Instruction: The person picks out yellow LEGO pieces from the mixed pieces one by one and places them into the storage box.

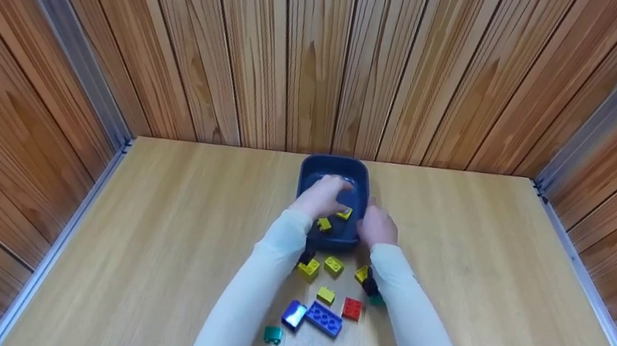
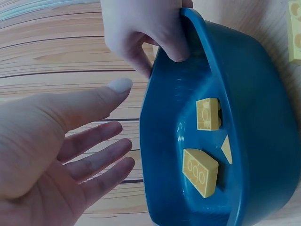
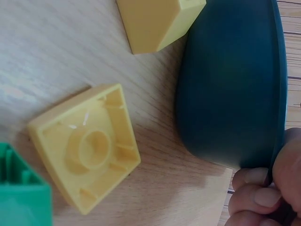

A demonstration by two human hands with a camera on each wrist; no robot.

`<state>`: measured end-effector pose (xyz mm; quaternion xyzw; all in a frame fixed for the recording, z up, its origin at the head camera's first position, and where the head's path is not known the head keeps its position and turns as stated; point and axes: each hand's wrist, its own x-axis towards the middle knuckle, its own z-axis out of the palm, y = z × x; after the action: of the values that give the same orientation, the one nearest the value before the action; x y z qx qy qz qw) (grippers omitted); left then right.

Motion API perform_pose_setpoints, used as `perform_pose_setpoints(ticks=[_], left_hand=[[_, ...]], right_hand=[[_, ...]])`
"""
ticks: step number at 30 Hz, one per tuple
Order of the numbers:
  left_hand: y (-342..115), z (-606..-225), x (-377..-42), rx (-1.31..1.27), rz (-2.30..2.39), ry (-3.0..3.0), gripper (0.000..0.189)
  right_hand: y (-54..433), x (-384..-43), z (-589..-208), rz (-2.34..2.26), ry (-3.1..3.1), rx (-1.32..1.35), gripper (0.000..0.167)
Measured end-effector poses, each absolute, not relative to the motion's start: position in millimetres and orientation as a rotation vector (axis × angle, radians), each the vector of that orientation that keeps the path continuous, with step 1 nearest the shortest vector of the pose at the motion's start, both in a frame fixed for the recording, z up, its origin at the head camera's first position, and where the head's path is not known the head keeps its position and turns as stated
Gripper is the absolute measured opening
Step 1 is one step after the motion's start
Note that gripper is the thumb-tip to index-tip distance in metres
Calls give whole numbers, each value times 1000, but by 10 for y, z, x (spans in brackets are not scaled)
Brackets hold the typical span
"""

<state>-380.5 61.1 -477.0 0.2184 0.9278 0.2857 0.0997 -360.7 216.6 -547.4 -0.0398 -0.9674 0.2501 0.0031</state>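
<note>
A dark blue plastic tub (image 1: 328,244) stands near the back wall with several yellow toy bricks (image 2: 200,173) inside. My left hand (image 1: 322,196) hovers over its left side; in the left wrist view the fingers are spread and hold nothing. At the tub's right side, my right hand (image 1: 379,227) grips the rim, thumb on one face and curled fingers on the other, as the right wrist view shows. Just outside the tub, near the right wrist, lie a diamond-shaped yellow brick (image 3: 89,146), hollow side up, and a green brick (image 3: 23,197).
Between the forearms, loose bricks lie on the wooden table (image 1: 176,251): several yellow ones (image 1: 333,266), a red one (image 1: 351,308), a long blue one (image 1: 324,319), a shiny blue one (image 1: 294,315) and a green one (image 1: 272,335). Wood-panelled walls (image 1: 314,61) enclose the table.
</note>
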Motion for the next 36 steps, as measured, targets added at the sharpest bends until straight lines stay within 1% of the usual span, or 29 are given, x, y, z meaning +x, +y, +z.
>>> perform_pose_setpoints(ticks=[8, 18, 25, 31, 36], left_hand=[[590, -4777, -3788, 683, 851, 2744, 46], [561, -4763, -3710, 759, 830, 2748, 48], [517, -4721, -3597, 758, 868, 2741, 49], [478, -4710, -3475, 815, 849, 2746, 50], [431, -4719, -3354, 837, 837, 2751, 51]], right_hand=[[2172, -3629, -5487, 752, -3032, -126, 59], [2170, -3628, -5464, 770, -3065, -144, 60], [2180, -3621, -5463, 807, -3038, -114, 60], [2191, -3612, -5485, 738, -2996, -61, 52], [2182, -3623, -5488, 744, -3025, -83, 56]])
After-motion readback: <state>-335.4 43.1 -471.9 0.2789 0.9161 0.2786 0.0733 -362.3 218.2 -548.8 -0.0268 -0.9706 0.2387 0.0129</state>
